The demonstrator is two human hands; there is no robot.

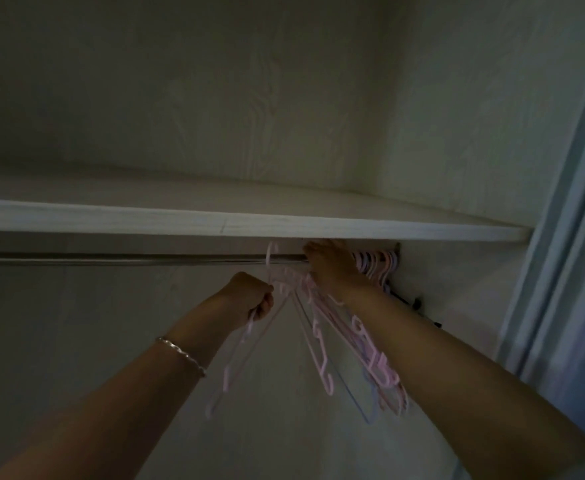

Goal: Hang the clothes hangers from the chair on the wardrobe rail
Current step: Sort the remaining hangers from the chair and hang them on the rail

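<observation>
A metal wardrobe rail [111,259] runs left to right under a white shelf. My left hand [251,296] grips one pink hanger [235,355] by its shoulder; the hanger's hook sits up at the rail. My right hand [329,263] is raised to the rail and holds a bundle of pink hangers [322,362] near their hooks; the bundle hangs down below my forearm. Several pink hangers [379,265] hang on the rail at its far right end. The chair is out of sight.
The white shelf [249,221] lies just above the rail, leaving a narrow gap. The wardrobe's right wall [457,289] and a sliding door frame [561,237] close off the right side. The rail's left stretch is bare. The light is dim.
</observation>
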